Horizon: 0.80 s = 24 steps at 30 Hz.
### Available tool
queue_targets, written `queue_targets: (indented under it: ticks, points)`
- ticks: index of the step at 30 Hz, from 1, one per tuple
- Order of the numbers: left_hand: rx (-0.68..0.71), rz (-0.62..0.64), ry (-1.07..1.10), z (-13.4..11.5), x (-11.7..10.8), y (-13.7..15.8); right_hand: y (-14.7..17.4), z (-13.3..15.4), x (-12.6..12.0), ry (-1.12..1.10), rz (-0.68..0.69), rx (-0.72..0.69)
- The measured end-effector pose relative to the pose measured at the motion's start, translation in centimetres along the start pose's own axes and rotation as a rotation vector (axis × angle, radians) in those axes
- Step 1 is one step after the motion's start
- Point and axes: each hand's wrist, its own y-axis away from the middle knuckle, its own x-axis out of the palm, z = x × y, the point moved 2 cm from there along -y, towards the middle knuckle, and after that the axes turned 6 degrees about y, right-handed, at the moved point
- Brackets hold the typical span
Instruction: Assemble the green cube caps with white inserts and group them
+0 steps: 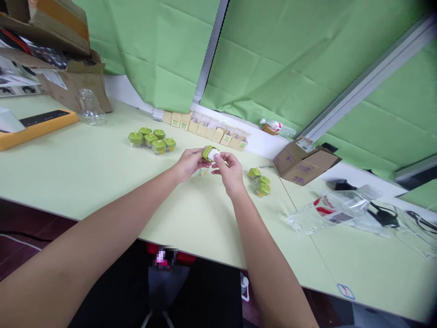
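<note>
Above the middle of the table, my left hand (190, 165) is closed around the side of a small green lid (206, 152). The lid is tilted so that a white piece (214, 155) shows at its open side. My right hand (232, 175) pinches this white piece, with the thumb on top of it; I cannot tell whether it is fixed in the lid. Just below the hands stands a small clear jar (203, 172), partly hidden by the fingers. Several green-lidded jars (150, 139) stand in a group to the left, and a few more green-lidded jars (262, 180) to the right.
Small open cardboard boxes (205, 127) line the back wall. On the left are a yellow-edged device (44, 125), a clear bottle-like container (90, 109) and a large carton (73, 82). To the right lie a carton (302, 161), a big plastic bottle (327, 209) and cables (423, 223).
</note>
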Motion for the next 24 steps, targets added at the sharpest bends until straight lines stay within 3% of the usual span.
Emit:
queue_targets:
  ticks: [7,13,18,24]
  points:
    - [0.008,0.044,0.024,-0.4,0.0,0.1,-0.2,-0.1,-0.9,0.013,-0.041,0.050]
    - [-0.036,0.020,0.041,-0.4,0.1,0.1,-0.2,0.4,-1.0,-0.012,-0.020,-0.011]
    - [-0.050,0.037,0.065,-0.8,-0.1,0.1,-0.1,0.5,-1.3,0.053,-0.114,-0.042]
    - [-0.047,0.058,0.083,-0.8,-0.4,-0.1,0.2,0.3,-0.4,0.120,0.027,-0.092]
